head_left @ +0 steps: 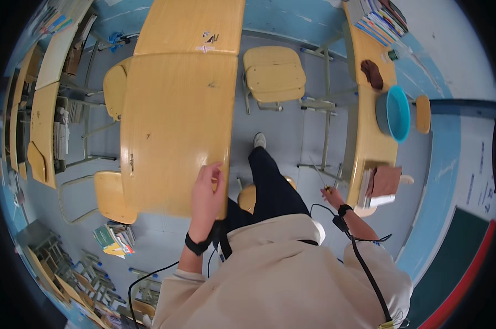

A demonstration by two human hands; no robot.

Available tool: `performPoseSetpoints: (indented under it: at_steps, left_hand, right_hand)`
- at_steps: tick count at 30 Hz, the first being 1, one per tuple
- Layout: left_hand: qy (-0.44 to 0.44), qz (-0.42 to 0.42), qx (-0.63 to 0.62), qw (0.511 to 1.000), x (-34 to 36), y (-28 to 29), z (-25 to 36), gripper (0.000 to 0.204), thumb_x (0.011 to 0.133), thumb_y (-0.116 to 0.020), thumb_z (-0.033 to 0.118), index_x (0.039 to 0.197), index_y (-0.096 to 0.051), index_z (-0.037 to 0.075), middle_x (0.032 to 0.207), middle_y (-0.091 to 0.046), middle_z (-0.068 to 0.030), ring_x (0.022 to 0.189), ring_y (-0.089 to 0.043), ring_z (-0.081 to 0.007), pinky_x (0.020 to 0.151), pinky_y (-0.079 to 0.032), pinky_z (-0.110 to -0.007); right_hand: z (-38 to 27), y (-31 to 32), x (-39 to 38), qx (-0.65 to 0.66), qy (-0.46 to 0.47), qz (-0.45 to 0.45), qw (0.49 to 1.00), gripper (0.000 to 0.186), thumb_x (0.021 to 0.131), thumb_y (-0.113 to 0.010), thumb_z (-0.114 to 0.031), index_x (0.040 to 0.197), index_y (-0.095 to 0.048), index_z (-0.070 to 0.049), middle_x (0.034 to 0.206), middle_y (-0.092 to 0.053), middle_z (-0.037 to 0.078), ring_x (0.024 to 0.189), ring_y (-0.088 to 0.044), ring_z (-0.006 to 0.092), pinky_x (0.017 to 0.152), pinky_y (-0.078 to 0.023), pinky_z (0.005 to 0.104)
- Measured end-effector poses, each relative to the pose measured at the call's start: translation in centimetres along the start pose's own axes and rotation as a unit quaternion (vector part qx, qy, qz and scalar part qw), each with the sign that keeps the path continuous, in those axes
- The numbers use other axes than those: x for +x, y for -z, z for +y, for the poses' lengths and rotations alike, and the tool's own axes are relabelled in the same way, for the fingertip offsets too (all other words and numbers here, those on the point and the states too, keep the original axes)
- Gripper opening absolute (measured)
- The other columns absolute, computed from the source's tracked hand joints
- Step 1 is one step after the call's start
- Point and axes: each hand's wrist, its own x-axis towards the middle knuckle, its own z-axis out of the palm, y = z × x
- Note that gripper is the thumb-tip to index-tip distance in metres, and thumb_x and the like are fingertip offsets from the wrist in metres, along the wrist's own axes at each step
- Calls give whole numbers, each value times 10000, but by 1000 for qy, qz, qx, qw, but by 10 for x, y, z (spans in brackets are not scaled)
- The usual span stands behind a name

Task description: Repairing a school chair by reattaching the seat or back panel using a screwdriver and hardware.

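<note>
My left hand [208, 185] is over the near right edge of a light wooden desk [176, 120]. Its fingers are loosely bent and apart, with nothing visible in them. Low on the right, beside another row of desks, my right hand [333, 196] is closed around what looks like a screwdriver [320, 174]. The thin shaft points away and to the left; a small dark and yellowish part shows at the fingers. Whether the left fingers touch the desktop is hard to tell.
A wooden chair [274, 74] stands ahead in the aisle. The right-hand desks bear a teal basin [398, 114], a brown cloth [372, 74] and books [384, 186]. More chairs [113, 196] flank the left side, near a book pile [115, 239] on the floor. Black cables [363, 268] run along my arms.
</note>
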Motion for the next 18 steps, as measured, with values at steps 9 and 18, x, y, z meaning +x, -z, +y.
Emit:
performPoseSetpoints:
  at_steps: [9, 18]
  left_hand:
    - [67, -35, -11, 997, 120, -123, 52, 227, 792, -525, -45, 995, -571, 45, 724, -476, -54, 636, -540, -143, 565, -432, -237]
    - [60, -140, 240, 959, 264, -191, -35, 255, 833, -513, 179, 1032, -551, 25, 854, -619, -210, 821, -584, -393, 691, -477, -438]
  right_hand:
    - [-185, 79, 78, -16, 373, 169, 912, 178, 830, -624, -143, 830, -530, 8, 691, -506, 138, 597, -485, 286, 567, -401, 341]
    - [-353, 194, 164, 215, 402, 184, 871, 191, 904, -536, -155, 1012, -579, -4, 804, -563, 6, 725, -460, 45, 660, -384, 197]
